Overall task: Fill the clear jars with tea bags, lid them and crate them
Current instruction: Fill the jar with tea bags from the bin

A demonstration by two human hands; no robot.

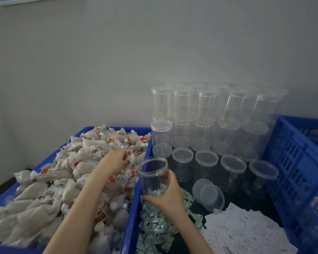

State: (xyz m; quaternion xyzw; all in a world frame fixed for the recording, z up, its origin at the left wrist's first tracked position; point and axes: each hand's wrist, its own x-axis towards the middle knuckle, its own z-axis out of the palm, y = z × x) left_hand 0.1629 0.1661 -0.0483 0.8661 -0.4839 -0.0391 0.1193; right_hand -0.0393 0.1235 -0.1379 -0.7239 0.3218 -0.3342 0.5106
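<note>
Filling has barely begun, by the look of it: the open jar (153, 174) in hand is lidless, tilted toward the tea bags, and no tea bag shows inside it.

- Left hand (116, 160): reaching into the tea bags (66, 173), fingers curled down and pinching one or more near the bin's right edge; exactly how many cannot be told.
- Right hand (168, 196): fingers and thumb wrapped round the lower part of the jar, holding it above the green sachets (154, 228).
- Blue bin (131, 213), left: heaped with pale cloth tea bags bearing red tags.
- Stacked jars (206, 110), against the wall: clear, lidded, apparently empty, in tiers; a front row stands just beyond the held jar.
- Loose lids (208, 195): two lying near the right hand.
- White slips (246, 230): spread beside the sachets.
- Blue crate (297, 171), right: latticed wall; contents are blurred, so any filled jars inside cannot be confirmed.

Remaining, as judged: fill this jar, lid it, crate it, then the many empties.
</note>
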